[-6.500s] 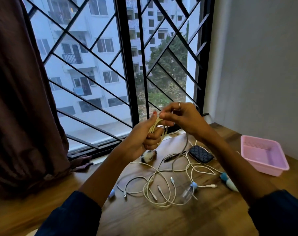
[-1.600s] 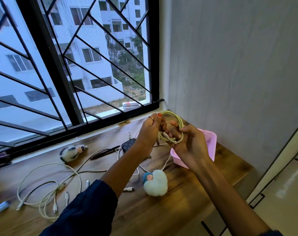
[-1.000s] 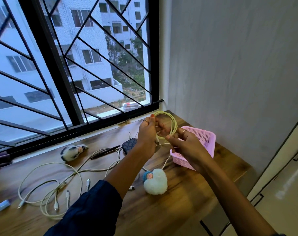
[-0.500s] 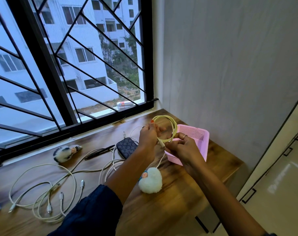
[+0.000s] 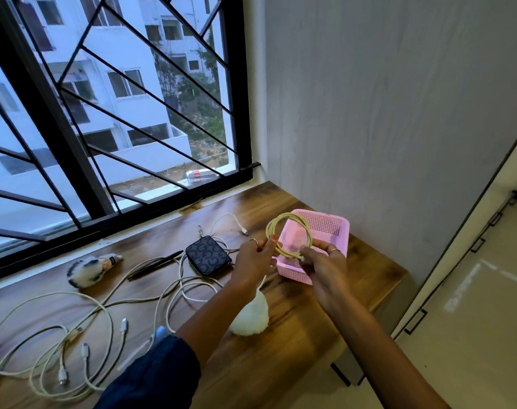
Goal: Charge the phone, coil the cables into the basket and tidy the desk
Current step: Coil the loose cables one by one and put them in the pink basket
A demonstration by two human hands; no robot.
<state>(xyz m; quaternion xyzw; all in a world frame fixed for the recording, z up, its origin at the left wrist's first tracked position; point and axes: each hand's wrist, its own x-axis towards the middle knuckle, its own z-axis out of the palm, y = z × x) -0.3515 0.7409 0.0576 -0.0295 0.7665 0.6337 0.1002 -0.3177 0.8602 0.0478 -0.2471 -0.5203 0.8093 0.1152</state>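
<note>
A yellowish cable coil [image 5: 289, 231] hangs in the air just over the near left rim of the pink basket [image 5: 331, 228]. My left hand [image 5: 255, 258] pinches the coil's left side between thumb and fingers. My right hand [image 5: 325, 265] pinches its lower end. The basket stands at the desk's right end by the wall and its floor looks bare. Several white cables [image 5: 74, 335] lie tangled on the desk at the left. No phone can be made out.
A dark patterned pouch [image 5: 207, 255] lies left of the basket, a black pen [image 5: 155, 264] beside it. A white fluffy heart toy [image 5: 249, 315] sits under my left forearm, a furry black-and-white toy [image 5: 87, 268] near the window sill. The desk's right edge drops to the floor.
The head has turned right from the cable tangle to the basket. Both hands have carried the wound coil down and over the basket's near rim.
</note>
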